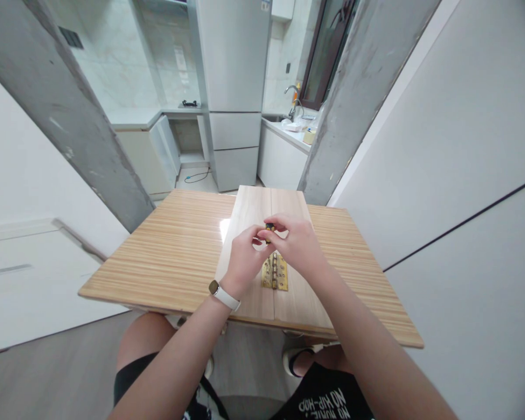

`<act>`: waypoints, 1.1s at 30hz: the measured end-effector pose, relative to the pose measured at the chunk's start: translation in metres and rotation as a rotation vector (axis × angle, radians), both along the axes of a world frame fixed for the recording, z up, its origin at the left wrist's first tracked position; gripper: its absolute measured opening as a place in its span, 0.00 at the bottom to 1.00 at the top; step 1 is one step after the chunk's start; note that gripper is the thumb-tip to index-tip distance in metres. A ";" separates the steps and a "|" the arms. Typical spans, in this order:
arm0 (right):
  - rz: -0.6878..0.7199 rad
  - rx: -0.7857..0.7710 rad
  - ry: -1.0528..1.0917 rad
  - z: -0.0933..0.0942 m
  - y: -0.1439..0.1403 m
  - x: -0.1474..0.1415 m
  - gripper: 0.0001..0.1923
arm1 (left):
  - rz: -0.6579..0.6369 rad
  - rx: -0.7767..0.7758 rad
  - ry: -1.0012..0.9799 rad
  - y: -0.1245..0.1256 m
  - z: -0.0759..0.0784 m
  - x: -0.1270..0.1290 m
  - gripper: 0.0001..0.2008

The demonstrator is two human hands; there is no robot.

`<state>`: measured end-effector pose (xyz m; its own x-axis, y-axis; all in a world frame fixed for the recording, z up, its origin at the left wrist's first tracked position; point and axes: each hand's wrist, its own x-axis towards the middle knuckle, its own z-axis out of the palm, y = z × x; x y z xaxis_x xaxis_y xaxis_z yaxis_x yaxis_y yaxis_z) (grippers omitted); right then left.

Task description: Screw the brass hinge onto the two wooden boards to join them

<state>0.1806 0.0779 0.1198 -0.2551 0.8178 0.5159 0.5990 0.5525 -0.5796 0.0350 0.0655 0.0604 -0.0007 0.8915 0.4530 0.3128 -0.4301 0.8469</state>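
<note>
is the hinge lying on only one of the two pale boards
No, the hinge straddles the seam, with one leaf on the left board and one on the right board.

The left hand (pixel 246 252) and right hand (pixel 300 242) are partly hiding a small black-and-yellow piece (pixel 269 227), its details being too tiny to tell; the view's far edge is cutting off the refrigerator (pixel 234 58).

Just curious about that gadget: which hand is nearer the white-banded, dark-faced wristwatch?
Left. The left hand is just past the wristwatch; the right hand is farther off, rightward.
</note>
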 end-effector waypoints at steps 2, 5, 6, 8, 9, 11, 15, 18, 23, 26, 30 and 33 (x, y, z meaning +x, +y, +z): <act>-0.024 0.004 -0.012 0.000 -0.001 -0.001 0.05 | 0.026 -0.004 -0.019 0.000 0.000 0.003 0.06; -0.087 0.022 -0.037 0.001 -0.002 -0.002 0.08 | 0.050 -0.010 -0.059 -0.001 0.001 0.008 0.06; -0.108 0.028 -0.046 0.002 -0.003 -0.002 0.10 | 0.052 -0.013 -0.071 -0.001 0.002 0.009 0.05; -0.149 0.031 -0.062 0.003 -0.005 -0.004 0.14 | 0.050 -0.015 -0.089 -0.001 0.002 0.011 0.05; -0.167 0.030 -0.068 0.003 -0.006 -0.005 0.15 | 0.049 -0.015 -0.093 -0.001 0.002 0.011 0.05; -0.200 0.038 -0.076 0.004 -0.007 -0.007 0.17 | 0.048 -0.011 -0.090 -0.001 0.002 0.011 0.03; -0.181 0.035 -0.065 0.002 -0.004 -0.005 0.16 | -0.001 0.008 -0.044 0.002 0.002 0.005 0.03; -0.056 -0.030 0.026 0.003 0.001 0.003 0.12 | -0.026 0.028 0.017 0.008 0.001 -0.003 0.07; 0.183 -0.175 0.159 0.012 0.006 0.020 0.16 | -0.125 0.031 0.097 0.018 -0.002 -0.016 0.10; 0.284 -0.225 0.147 0.015 0.006 0.026 0.15 | -0.239 0.020 0.122 0.021 -0.005 -0.019 0.11; 0.417 -0.274 0.147 0.012 0.007 0.029 0.16 | -0.383 0.009 0.085 0.025 -0.008 -0.019 0.13; 0.451 -0.276 0.163 0.007 0.009 0.030 0.17 | -0.444 -0.022 0.042 0.027 -0.009 -0.018 0.13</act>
<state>0.2110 0.0868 0.1266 -0.5462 0.7564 0.3599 0.2285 0.5480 -0.8047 0.0167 0.0929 0.0516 0.4026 0.8105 0.4254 0.1362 -0.5126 0.8477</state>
